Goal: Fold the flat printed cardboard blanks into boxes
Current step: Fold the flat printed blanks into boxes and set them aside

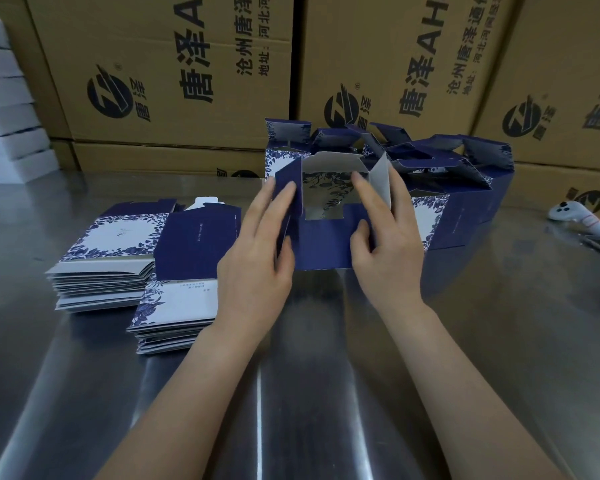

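Left grip (pixel 257 251), right grip (pixel 392 244) pinching box (pixel 326 244) flaps, blanks (pixel 115 237) left

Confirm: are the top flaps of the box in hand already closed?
No, the box gripped by the left hand and right hand has its side flaps standing up and its inside showing.

Steel table (pixel 84 341), blank stacks (pixel 108 258) at left, folded boxes (pixel 461 216) behind, white controller (pixel 577 216) right
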A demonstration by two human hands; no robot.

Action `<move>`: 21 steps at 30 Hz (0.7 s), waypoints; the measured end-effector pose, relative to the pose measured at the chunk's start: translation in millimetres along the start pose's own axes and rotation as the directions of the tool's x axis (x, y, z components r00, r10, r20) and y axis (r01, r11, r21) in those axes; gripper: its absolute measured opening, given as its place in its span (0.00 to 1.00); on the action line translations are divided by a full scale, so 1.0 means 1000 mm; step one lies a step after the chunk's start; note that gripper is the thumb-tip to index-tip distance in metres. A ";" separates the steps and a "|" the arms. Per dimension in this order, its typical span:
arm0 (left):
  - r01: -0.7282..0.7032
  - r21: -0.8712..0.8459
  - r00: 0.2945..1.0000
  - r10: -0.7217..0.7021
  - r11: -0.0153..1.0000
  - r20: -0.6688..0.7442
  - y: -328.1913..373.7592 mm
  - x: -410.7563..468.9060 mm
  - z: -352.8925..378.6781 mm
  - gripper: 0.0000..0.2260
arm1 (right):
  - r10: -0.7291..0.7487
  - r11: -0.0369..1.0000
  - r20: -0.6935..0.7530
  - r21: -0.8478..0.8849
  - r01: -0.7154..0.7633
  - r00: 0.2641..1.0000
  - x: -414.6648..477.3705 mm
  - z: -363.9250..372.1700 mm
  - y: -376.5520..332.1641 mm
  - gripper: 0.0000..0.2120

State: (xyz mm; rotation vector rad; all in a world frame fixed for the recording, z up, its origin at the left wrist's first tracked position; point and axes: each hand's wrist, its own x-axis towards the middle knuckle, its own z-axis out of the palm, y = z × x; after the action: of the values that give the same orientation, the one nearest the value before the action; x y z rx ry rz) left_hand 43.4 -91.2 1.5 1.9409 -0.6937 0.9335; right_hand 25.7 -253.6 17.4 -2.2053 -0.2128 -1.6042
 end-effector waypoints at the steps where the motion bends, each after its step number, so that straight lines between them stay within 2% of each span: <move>1: -0.003 0.022 1.000 0.003 1.000 0.008 0.000 0.000 0.001 0.31 | 0.013 1.000 0.006 -0.005 -0.013 1.000 0.000 0.000 0.000 0.27; 6: -0.033 0.061 0.999 0.032 0.998 0.021 0.001 0.000 0.003 0.27 | 0.099 0.995 0.062 -0.030 -0.097 0.993 0.001 -0.001 -0.005 0.27; 10: 0.001 0.061 0.998 -0.005 0.998 0.062 0.004 -0.001 0.005 0.25 | 0.119 0.993 0.096 -0.032 -0.116 0.988 0.003 -0.004 -0.009 0.27; 16: 0.092 0.029 0.989 -0.095 0.995 0.114 0.010 -0.003 0.006 0.22 | 0.115 0.993 0.054 -0.025 -0.114 0.992 0.005 -0.008 -0.016 0.25; 21: 0.109 0.067 0.991 -0.114 0.992 0.077 0.009 -0.001 0.005 0.17 | 0.114 0.993 0.008 0.027 -0.114 0.993 0.005 -0.008 -0.017 0.23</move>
State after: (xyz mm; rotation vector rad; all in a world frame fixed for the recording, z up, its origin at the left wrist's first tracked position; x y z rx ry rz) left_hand 38.0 -99.8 3.3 2.0596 -0.6011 0.8210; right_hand 14.8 -242.0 28.3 -2.1618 -0.1075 -1.5236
